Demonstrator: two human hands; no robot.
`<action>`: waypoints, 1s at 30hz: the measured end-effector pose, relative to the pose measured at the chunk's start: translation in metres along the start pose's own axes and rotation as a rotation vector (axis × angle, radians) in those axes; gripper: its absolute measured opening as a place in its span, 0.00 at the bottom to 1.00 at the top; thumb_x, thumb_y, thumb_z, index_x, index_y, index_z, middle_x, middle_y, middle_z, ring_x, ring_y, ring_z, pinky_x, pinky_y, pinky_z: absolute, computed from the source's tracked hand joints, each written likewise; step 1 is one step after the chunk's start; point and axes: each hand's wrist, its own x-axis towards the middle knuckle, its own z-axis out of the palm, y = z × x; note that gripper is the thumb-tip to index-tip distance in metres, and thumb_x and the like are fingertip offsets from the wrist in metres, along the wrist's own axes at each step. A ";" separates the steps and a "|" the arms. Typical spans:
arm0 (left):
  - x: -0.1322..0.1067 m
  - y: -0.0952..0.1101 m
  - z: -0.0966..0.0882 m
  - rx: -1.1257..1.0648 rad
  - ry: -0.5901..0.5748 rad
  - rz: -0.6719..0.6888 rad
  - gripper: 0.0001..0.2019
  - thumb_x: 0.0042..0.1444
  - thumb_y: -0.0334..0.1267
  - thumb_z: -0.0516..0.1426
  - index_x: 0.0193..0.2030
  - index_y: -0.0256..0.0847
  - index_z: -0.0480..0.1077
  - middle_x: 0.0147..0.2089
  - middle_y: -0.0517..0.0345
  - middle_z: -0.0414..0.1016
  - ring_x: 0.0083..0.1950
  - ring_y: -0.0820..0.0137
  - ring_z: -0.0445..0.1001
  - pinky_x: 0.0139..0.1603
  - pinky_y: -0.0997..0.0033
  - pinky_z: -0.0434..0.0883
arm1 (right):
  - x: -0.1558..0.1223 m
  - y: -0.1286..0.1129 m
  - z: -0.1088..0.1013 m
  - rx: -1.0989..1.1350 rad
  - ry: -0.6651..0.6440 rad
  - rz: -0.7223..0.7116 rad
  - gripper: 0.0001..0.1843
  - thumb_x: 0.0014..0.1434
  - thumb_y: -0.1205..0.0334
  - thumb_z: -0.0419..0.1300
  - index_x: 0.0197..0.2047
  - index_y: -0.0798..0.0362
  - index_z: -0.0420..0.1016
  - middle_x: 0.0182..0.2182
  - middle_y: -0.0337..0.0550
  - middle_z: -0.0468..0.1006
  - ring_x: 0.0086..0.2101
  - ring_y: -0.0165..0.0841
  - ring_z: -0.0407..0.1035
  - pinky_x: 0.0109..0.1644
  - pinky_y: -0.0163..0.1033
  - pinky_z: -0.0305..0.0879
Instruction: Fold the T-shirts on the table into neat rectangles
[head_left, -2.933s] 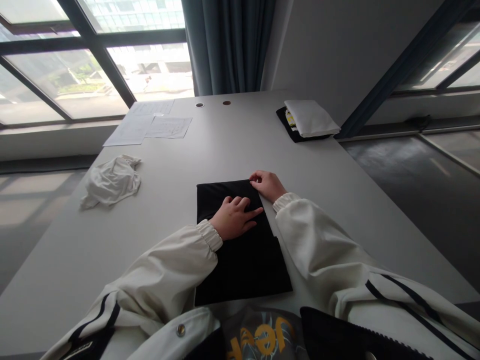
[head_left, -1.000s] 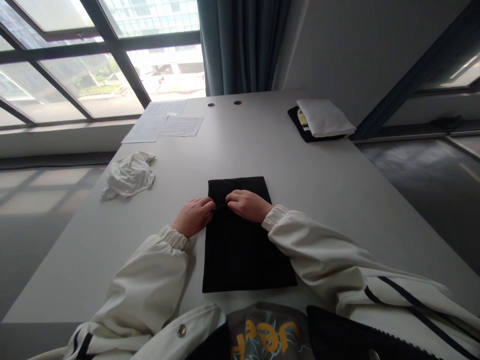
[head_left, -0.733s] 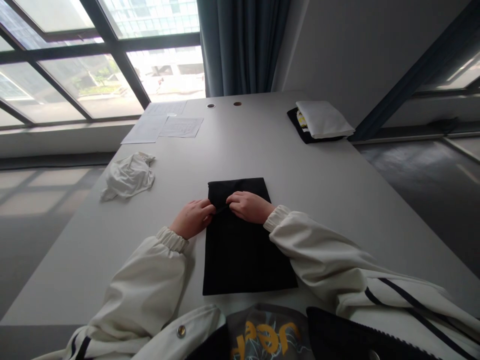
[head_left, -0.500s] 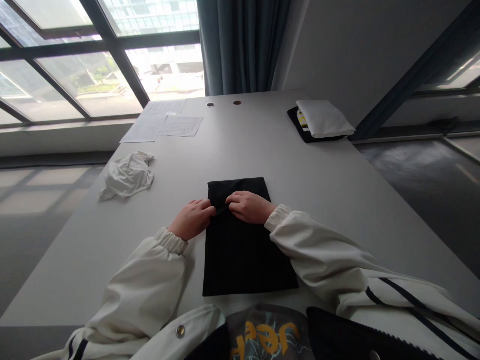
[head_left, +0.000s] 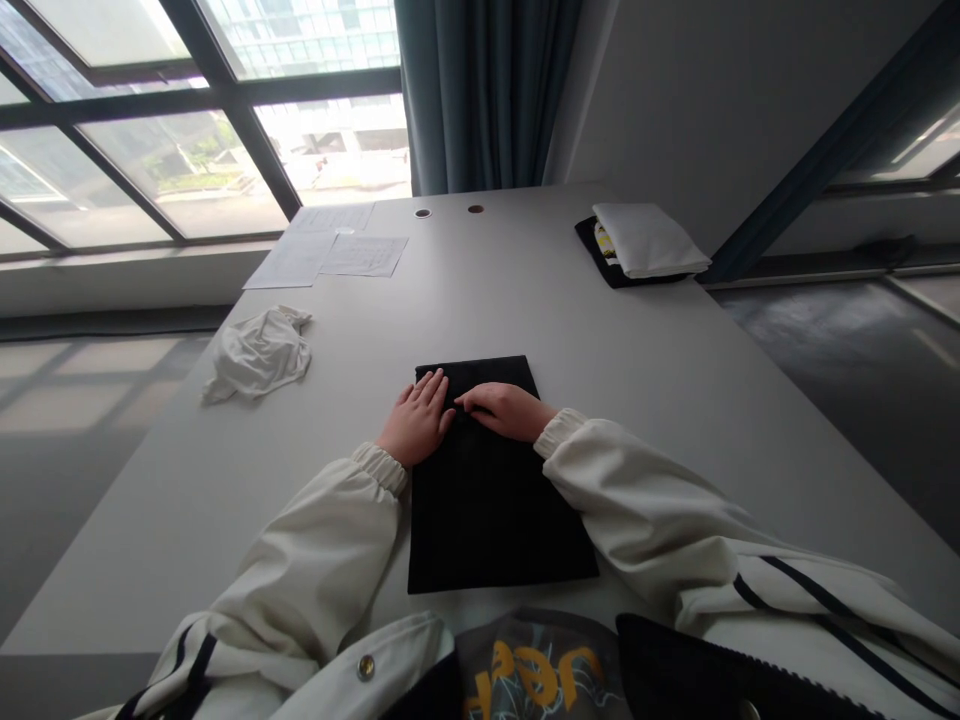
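A folded black cloth lies flat in front of me as a tall rectangle, its far edge straight across. My left hand rests palm down on its upper left part, fingers stretched out and the thumb pointing right. From the right side, my right hand reaches over the upper part, fingers curled together and the tips down at the cloth near its middle. What these fingertips pinch is partly hidden under the hand. The two hands are close together, a small gap between the left thumb and the right fingertips.
The white table bears a crumpled white cloth on the left. At the far right a folded white cloth lies on a black one with a yellow print. Paper sheets lie at the far left, near two cable holes.
My left hand has let go of its pinch on the cloth's raised fold, moved right and up, and flattened onto it. The fold now lies flatter; my right hand has barely moved.
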 end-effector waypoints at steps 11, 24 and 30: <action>0.012 -0.032 0.011 -0.037 -0.145 -0.138 0.42 0.68 0.62 0.54 0.82 0.46 0.48 0.83 0.46 0.46 0.82 0.47 0.48 0.79 0.38 0.50 | -0.012 0.034 -0.005 -0.345 -0.073 0.436 0.33 0.75 0.44 0.49 0.78 0.42 0.58 0.79 0.50 0.50 0.76 0.51 0.46 0.77 0.68 0.43; 0.052 -0.051 0.019 -0.061 -0.190 -0.142 0.41 0.71 0.60 0.50 0.82 0.38 0.47 0.84 0.43 0.41 0.83 0.51 0.43 0.81 0.47 0.48 | 0.011 0.082 -0.025 -0.411 -0.075 0.559 0.39 0.75 0.42 0.47 0.80 0.56 0.51 0.79 0.56 0.45 0.77 0.49 0.41 0.79 0.63 0.39; 0.049 -0.074 0.009 -0.242 -0.057 -0.123 0.39 0.72 0.56 0.50 0.81 0.38 0.47 0.84 0.41 0.38 0.84 0.52 0.43 0.80 0.47 0.51 | 0.004 0.086 -0.038 -0.305 0.114 0.471 0.35 0.75 0.48 0.49 0.78 0.57 0.59 0.79 0.56 0.46 0.77 0.50 0.38 0.79 0.61 0.42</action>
